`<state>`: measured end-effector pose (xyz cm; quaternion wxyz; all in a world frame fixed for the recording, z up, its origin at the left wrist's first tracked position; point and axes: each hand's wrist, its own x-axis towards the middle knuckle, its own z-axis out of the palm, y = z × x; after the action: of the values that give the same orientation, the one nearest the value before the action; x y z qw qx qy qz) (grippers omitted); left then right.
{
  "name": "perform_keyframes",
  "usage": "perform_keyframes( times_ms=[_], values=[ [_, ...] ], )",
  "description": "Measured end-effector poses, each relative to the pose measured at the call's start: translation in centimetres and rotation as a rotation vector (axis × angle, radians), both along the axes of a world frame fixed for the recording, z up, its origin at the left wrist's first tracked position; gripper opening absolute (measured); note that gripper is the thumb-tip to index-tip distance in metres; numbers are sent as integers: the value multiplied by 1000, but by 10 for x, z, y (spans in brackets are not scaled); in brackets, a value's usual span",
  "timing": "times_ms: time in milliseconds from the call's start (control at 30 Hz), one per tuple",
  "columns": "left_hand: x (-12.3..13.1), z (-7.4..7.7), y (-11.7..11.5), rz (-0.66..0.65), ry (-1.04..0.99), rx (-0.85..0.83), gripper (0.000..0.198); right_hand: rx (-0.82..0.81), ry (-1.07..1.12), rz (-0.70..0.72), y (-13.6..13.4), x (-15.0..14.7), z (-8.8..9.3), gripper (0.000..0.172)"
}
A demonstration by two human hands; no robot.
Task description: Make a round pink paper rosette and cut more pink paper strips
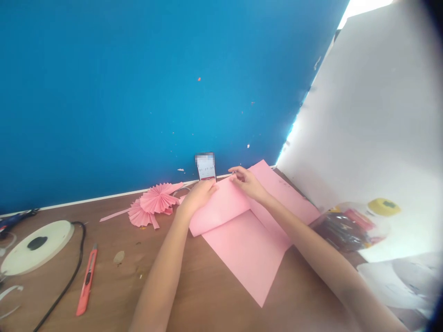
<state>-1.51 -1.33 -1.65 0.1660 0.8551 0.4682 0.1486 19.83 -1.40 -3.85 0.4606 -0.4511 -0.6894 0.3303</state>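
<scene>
A pink sheet of paper [245, 258] lies on the brown tabletop, and a raised flap of pink paper [223, 210] is bent over its far part. My left hand [202, 196] is closed on the flap's upper left edge, fingers partly hidden. At the flap's upper right corner, my right hand [249, 185] pinches the edge between thumb and fingers, with the index finger stretched out. Another pink sheet [284, 191] rests under my right forearm. Pleated pink paper fans [159, 198] sit left of my left hand.
A phone with a timer [206, 167] leans against the blue wall [138, 92]. At left are a red utility knife [87, 281], a black cable [74, 267] and a white tape roll [55, 237]. To the right stand a plastic bag of items [346, 226] and a white panel [374, 115].
</scene>
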Motion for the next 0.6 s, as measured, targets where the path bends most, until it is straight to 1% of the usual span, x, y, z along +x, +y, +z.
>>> perform_keyframes(
  times_ms=[67, 133, 267, 367, 467, 533, 600],
  values=[
    [-3, 1, 1, -2, -8, -15, 30, -37, 34, -34, 1, -1, -3, 21],
    [-4, 1, 1, 11, -1, -28, 30, -42, 65, -60, 2, -1, -5, 22],
    [-2, -1, 1, 19, -32, -50, 31, 26, 64, -96, 0, -1, -3, 22],
    [-1, -1, -1, -16, -99, -91, 32, 68, 64, -107, -2, 0, 2, 21],
    [-2, -1, -1, -73, -159, -190, 29, 94, 55, -116, -3, 3, 5, 21],
    [-3, -1, 0, -96, -170, -229, 27, 97, 39, -122, -2, 4, 7, 20],
    [-4, -1, 2, -93, -140, -214, 26, 89, 26, -129, -2, 6, 8, 21]
  ],
)
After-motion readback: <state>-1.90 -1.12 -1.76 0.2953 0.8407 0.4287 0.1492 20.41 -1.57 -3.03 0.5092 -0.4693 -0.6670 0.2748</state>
